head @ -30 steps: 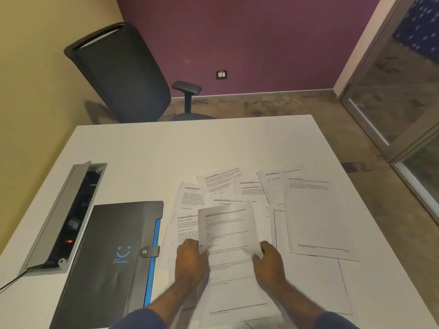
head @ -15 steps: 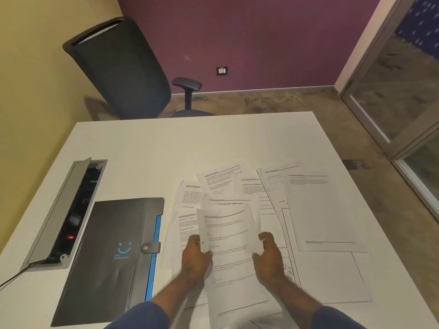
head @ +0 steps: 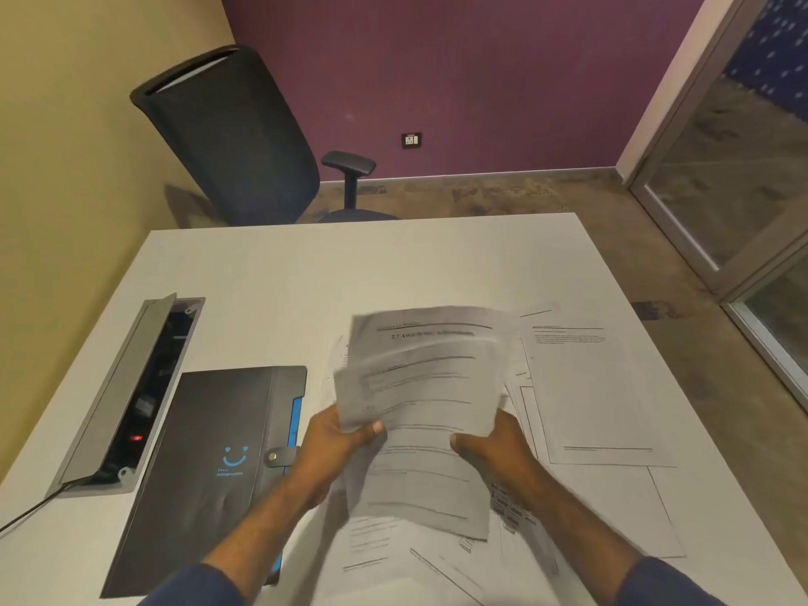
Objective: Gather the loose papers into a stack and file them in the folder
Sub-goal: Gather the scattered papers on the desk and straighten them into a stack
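Observation:
A bundle of printed sheets (head: 419,387) is lifted off the white table (head: 271,277), tilted toward me and blurred. My left hand (head: 336,448) grips its left edge with the thumb on top. My right hand (head: 494,448) grips its right edge the same way. More loose papers (head: 594,395) lie flat on the table to the right and beneath the bundle. The dark grey folder (head: 210,465), with a blue edge and a snap strap, lies closed just left of my left hand.
An open cable box (head: 127,395) with a raised lid is sunk in the table at the left, with a cable leading off. A black office chair (head: 236,137) stands beyond the far edge. A glass door (head: 743,168) is at the right.
Both hands have closed on several sheets and raised them off the table toward me. The bundle now covers the sheets that lay behind it. Folder and right-hand papers have not moved.

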The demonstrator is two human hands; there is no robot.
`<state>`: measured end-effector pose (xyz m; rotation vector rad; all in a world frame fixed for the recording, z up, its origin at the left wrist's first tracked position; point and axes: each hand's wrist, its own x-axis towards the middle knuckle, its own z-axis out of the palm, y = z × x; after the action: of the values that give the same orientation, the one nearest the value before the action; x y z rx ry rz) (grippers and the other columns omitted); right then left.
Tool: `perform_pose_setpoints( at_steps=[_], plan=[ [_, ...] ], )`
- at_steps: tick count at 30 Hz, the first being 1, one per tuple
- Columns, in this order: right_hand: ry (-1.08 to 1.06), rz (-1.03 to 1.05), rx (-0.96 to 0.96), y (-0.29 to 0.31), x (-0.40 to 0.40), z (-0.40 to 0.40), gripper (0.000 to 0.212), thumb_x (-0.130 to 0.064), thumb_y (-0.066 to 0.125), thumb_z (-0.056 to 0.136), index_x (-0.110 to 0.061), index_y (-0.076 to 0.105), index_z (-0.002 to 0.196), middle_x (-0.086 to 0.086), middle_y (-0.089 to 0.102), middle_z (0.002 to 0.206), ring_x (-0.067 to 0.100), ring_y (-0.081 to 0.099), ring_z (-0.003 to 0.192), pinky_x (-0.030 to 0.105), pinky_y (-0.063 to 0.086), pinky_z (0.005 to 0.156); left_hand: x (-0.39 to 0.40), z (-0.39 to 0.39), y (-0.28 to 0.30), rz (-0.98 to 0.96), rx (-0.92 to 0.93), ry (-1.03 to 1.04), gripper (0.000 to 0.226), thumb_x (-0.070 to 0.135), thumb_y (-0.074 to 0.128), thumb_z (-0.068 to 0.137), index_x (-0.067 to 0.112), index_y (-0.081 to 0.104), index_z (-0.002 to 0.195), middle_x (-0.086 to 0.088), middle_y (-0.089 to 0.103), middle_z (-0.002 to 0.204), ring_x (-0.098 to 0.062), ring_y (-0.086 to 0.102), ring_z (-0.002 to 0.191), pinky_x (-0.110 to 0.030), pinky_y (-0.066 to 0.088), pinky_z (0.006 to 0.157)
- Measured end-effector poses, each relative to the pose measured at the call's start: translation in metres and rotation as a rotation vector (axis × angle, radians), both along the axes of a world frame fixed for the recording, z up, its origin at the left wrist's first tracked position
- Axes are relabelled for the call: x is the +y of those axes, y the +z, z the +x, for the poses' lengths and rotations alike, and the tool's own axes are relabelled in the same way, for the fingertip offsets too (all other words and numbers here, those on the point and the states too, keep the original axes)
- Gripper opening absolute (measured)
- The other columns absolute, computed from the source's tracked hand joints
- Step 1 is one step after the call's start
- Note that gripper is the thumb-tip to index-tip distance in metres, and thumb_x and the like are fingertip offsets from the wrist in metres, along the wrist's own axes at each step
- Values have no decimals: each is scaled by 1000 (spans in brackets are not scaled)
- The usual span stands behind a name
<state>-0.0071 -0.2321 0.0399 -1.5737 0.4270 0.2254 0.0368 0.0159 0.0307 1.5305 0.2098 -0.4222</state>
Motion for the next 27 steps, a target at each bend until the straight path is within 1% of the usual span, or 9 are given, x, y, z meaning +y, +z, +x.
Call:
perform_pose_setpoints(
  at_steps=[4,8,12,16,18,21,24,25,27],
  plan=[
    [-75,-1,-90,21,-5,5,27,1,79,76,-16,71,95,-5,78,83,12,74,78,18,56,63,2,6,21,44,-143,-42,44,27,89,68,18,77,110,-1,79,107,-20,75,101,-38,57,89],
    [-62,-19,-160,30,-9,0,33,0,82,74,-22,72,96,-7,79,88,7,74,83,16,56,68,4,3,35,27,-272,-71,41,26,90,69,20,77,107,-1,79,107,-19,74,103,-31,59,86],
    [-30,-42,-120,22,-14,-12,41,0,81,74,-16,70,110,5,76,100,17,71,95,28,58,78,-5,-7,36,18,-291,-125,31,20,84,72,22,80,102,-1,77,110,-23,69,109,-33,59,88],
    [-175,-94,-110,17,-8,-19,25,-1,77,80,-22,69,91,1,75,92,15,71,88,22,53,71,-23,-17,33,98,-278,-96,24,18,79,83,31,78,103,4,79,102,-13,73,99,-34,61,88],
    [-235,-102,-110,17,-4,-22,19,-5,77,81,-22,69,84,3,75,90,15,71,83,24,54,67,-26,-21,34,72,-283,-63,28,18,82,81,40,77,96,8,79,99,-10,74,94,-28,61,82],
    [-199,-128,-87,12,2,-33,14,-8,75,84,-19,69,90,5,75,93,15,71,84,25,57,69,-22,-28,27,58,-224,-68,21,23,82,80,32,76,98,7,80,97,-13,75,93,-25,61,77],
    [-148,-210,-35,-2,8,-49,18,-7,69,88,-7,69,106,9,75,100,20,71,90,33,57,79,-20,-41,14,158,-188,-141,24,20,74,88,19,73,112,0,78,105,-16,73,99,-37,58,93],
    [-161,-232,-24,-5,9,-53,19,-8,68,89,-5,69,108,8,74,98,22,71,90,33,57,79,-19,-45,10,173,-194,-145,27,19,73,90,15,71,116,-1,77,107,-16,72,101,-36,57,94],
    [-184,-241,-33,-3,10,-55,11,-9,67,90,-12,69,100,2,74,92,24,71,91,31,57,75,-18,-48,6,189,-226,-107,27,16,72,90,14,70,116,4,76,103,-12,71,96,-22,58,85]
  ],
)
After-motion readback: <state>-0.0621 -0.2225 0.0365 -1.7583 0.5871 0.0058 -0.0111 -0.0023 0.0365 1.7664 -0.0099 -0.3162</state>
